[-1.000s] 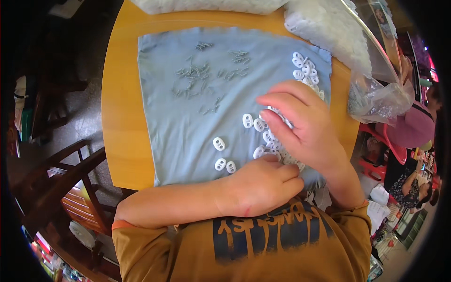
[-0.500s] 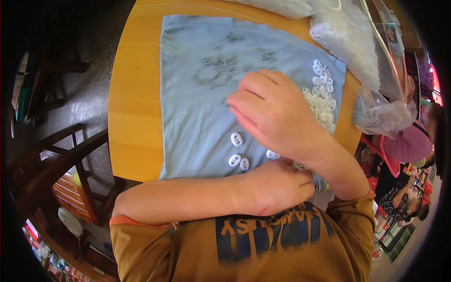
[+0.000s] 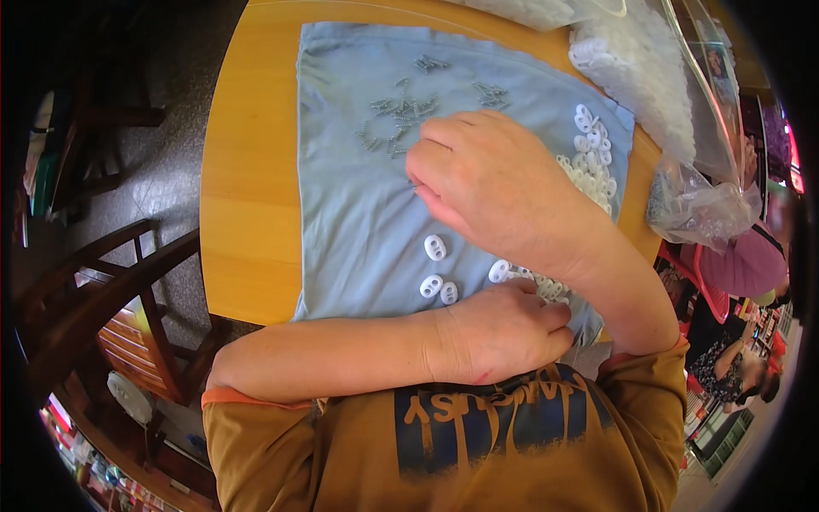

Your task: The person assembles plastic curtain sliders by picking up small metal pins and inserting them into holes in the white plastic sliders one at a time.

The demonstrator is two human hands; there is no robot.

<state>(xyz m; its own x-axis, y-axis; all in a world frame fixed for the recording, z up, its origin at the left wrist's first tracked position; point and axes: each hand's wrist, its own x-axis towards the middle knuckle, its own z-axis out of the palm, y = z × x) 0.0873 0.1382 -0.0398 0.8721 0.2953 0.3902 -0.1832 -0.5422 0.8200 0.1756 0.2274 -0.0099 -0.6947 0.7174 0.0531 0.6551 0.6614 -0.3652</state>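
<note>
On a light blue cloth (image 3: 358, 230), my right hand (image 3: 486, 171) is pinched over the middle, with a small metal spring (image 3: 410, 182) at its fingertips. Loose springs (image 3: 405, 107) lie scattered in small groups beyond it. My left hand (image 3: 516, 333) rests curled at the near edge, close to my body; its fingers are bent together, and what they hold is hidden. Between my hands lie a white oval two-holed plastic cord stopper (image 3: 435, 247) and a pair of similar ones (image 3: 432, 286). More white cord stoppers (image 3: 533, 280) lie just beyond my left hand.
A heap of white pieces (image 3: 589, 175) covers the cloth's right side. Large clear bags of white parts (image 3: 631, 68) stand at the far right, with a smaller clear bag (image 3: 695, 205) nearer. A wooden chair (image 3: 128, 307) stands left of the wooden table (image 3: 247, 188). People are at the right.
My right hand's fingertips have closed down at the lone spring, which lay by them before. My left hand stays curled in place. The whole view has shifted slightly.
</note>
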